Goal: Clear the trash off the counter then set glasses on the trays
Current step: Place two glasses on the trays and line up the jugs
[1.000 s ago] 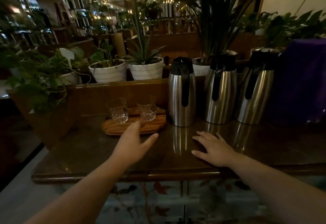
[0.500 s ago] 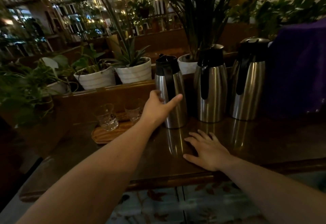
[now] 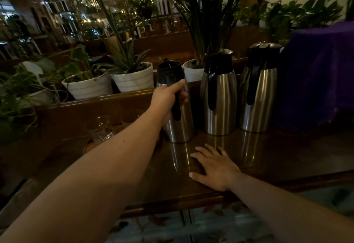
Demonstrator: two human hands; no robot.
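Two clear glasses stand on a wooden tray (image 3: pixel 88 147) at the left of the dark counter (image 3: pixel 268 158); the nearer glass (image 3: pixel 100 128) shows fully, the farther glass (image 3: pixel 132 117) is partly hidden behind my left forearm. My left hand (image 3: pixel 168 97) is wrapped around the black handle of the leftmost steel carafe (image 3: pixel 180 126), which stands on the counter. My right hand (image 3: pixel 214 168) lies flat on the counter with fingers spread, just in front of the carafes.
Two more steel carafes (image 3: pixel 219 97) (image 3: pixel 258 93) stand to the right of the held one. A purple cloth-covered object (image 3: pixel 318 74) sits at the far right. White plant pots (image 3: pixel 134 79) line the ledge behind the counter.
My left hand rose from the counter beside the tray, reached right and closed on the leftmost carafe's handle. My right hand stayed flat on the counter. The view shifted left.
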